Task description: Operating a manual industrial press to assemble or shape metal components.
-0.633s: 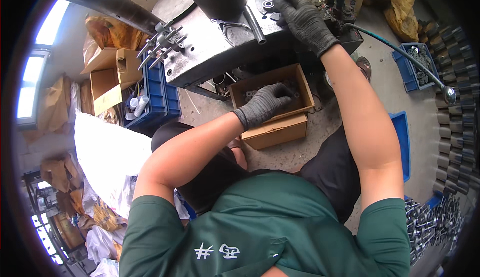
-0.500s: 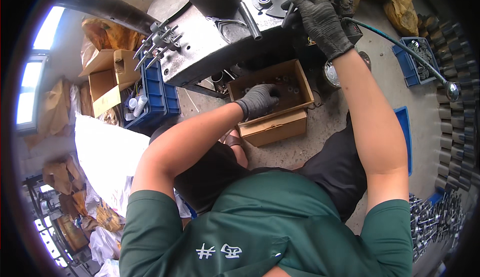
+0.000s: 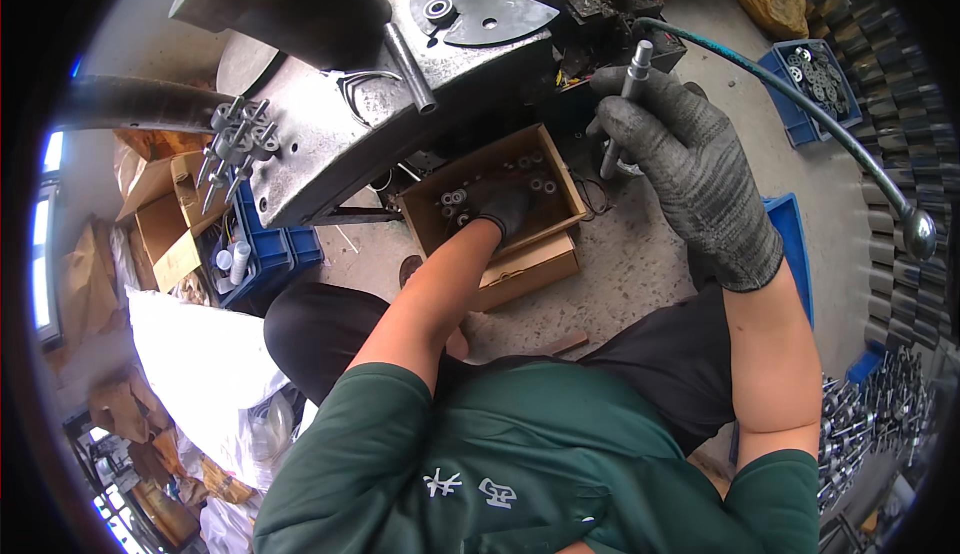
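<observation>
Gripping a slim grey metal shaft (image 3: 625, 104) upright, the gloved right hand (image 3: 690, 174) is closed; left hand (image 3: 505, 209), fingers curled, reaches among bearings (image 3: 455, 199) in a cardboard box (image 3: 560, 184).

Left hand (image 3: 508, 211) fingertips hidden in box (image 3: 560, 186); parts too small to ID

A blue crate (image 3: 812, 82) of metal discs sits beyond a green hose (image 3: 800, 104), near stacked cardboard boxes (image 3: 165, 216).

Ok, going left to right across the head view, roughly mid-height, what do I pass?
Open cardboard boxes → blue crate → left hand inside the brown box of small bearings → metal shaft held in the gloved right hand → blue tray → rows of grey metal sleeves.
</observation>
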Demonstrator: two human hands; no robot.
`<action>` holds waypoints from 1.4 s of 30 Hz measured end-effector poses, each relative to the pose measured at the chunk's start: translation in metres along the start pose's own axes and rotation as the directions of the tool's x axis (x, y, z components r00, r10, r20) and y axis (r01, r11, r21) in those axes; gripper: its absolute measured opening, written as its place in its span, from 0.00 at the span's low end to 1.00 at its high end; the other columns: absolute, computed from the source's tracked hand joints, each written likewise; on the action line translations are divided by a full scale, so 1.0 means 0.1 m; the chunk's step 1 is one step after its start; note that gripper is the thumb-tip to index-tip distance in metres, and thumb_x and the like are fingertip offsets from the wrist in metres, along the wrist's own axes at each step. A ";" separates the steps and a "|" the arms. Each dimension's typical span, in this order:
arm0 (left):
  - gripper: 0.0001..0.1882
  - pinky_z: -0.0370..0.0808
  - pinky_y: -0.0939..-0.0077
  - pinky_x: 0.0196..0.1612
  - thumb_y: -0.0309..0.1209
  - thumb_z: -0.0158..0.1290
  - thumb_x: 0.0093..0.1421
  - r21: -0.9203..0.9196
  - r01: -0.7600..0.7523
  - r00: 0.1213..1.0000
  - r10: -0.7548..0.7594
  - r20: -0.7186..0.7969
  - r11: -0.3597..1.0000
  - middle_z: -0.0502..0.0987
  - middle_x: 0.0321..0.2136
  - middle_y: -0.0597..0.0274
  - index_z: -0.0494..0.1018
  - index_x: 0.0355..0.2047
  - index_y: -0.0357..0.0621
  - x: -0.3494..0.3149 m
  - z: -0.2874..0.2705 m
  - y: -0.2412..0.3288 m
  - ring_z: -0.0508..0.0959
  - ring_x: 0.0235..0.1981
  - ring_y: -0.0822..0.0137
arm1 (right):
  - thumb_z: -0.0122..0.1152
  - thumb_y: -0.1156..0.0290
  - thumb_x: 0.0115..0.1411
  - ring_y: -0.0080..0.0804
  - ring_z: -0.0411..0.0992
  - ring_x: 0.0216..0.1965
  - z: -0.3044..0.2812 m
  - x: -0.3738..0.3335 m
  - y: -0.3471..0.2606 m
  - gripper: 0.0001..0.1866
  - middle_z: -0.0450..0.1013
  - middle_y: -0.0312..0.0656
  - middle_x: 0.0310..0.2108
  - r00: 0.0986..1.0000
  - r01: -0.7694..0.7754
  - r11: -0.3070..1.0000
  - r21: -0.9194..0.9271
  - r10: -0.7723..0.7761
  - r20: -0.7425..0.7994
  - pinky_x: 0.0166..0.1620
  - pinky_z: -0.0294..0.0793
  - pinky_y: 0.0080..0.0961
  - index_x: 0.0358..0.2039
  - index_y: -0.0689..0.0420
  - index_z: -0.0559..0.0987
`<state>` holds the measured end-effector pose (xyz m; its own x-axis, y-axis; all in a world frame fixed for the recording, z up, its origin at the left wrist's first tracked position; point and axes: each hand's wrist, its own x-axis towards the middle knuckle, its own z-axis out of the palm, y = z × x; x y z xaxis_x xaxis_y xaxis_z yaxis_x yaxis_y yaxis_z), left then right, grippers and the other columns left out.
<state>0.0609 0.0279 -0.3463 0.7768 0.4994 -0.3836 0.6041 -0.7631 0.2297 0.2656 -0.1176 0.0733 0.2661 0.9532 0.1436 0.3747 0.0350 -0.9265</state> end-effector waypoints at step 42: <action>0.17 0.75 0.59 0.59 0.26 0.42 0.67 -0.081 -0.195 0.976 0.202 0.086 0.977 0.79 0.50 0.44 0.78 0.50 0.42 -0.09 0.28 -0.28 0.80 0.52 0.49 | 0.63 0.66 0.67 0.27 0.80 0.43 -0.29 -0.07 -0.04 0.18 0.81 0.42 0.38 0.977 -0.120 0.919 0.376 0.176 -0.117 0.47 0.79 0.24 0.53 0.63 0.80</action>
<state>0.0319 0.0334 -0.3741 0.8645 0.2984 -0.4045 0.4536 -0.8100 0.3717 0.2875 -0.1333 0.0863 0.4298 0.9027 0.0184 -0.0215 0.0305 -0.9993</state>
